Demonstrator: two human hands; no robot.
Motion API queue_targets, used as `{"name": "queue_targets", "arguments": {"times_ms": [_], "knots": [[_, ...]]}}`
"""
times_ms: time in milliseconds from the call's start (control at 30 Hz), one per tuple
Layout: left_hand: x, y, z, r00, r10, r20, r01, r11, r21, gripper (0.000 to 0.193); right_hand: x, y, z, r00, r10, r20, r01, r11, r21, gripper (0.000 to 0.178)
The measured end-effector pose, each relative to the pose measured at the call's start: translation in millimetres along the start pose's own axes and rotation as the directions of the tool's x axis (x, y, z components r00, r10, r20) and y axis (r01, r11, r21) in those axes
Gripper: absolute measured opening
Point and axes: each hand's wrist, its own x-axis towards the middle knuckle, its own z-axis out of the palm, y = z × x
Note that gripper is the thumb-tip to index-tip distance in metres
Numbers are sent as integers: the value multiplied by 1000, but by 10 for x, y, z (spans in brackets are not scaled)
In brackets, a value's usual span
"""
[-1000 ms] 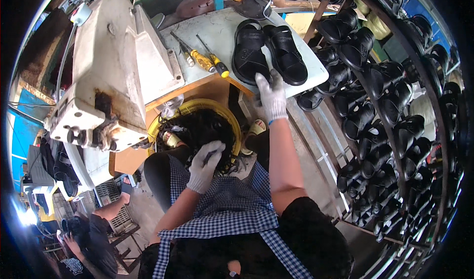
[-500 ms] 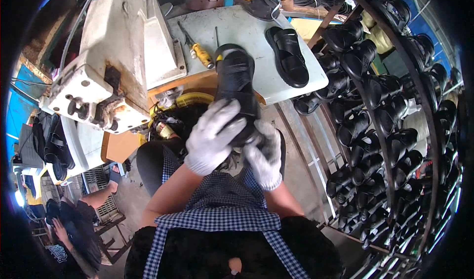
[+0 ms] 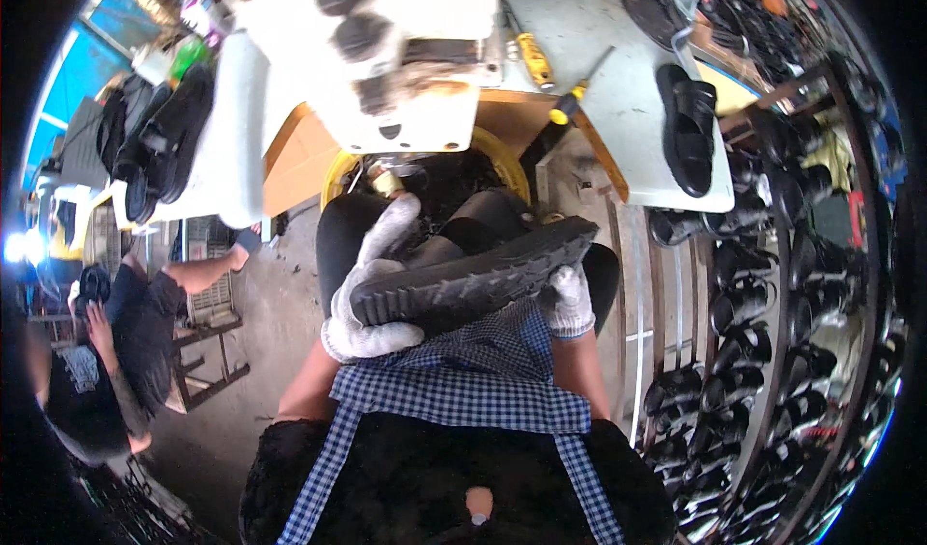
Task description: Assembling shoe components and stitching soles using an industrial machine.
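Observation:
A black sandal lies crosswise over my lap, with the treaded edge of its thick sole showing. My left hand, in a white knit glove, grips one end, its thumb and fingers spread around it. At the other end, my gloved right hand holds the sandal from below, its fingers partly hidden behind it. Another black sandal rests on the pale worktable. Two screwdrivers lie nearer the machine: a yellow-handled screwdriver and a screwdriver with a black and yellow grip at the table edge.
A white machine stands close ahead above my knees. Beneath it sits a yellow basket with dark scraps. To the right rises a metal rack full of black sandals. Another person sits at the left, near black footwear.
The sandal has come down toward my lap and turned from upper-side up to sideways, sole edge showing. My hands have moved to its opposite ends. The view has swung left.

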Motion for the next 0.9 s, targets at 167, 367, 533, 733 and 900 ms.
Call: {"name": "queue_targets", "arguments": {"times_ms": [167,367,533,733,900], "knots": [[102,36,-56,996,92,17,-88,981,-170,46,137,-9,-11,995,-81,54,86,992,-93,74],[240,-17,-75,976,-211,-47,179,910,-373,63,378,22,-252,984,-170,63,180,946,-269,67],[425,-406,-68,960,-258,-112,191,891,-413,46,625,-204,130,997,-71,41,72,997,-22,76],[458,-313,80,944,-248,-219,101,846,-523,39,611,-332,189,988,-151,-21,150,988,-25,83],[358,-281,40,903,-315,-293,74,785,-615,40,347,-355,455,966,-215,-144,211,976,-46,76]]}}
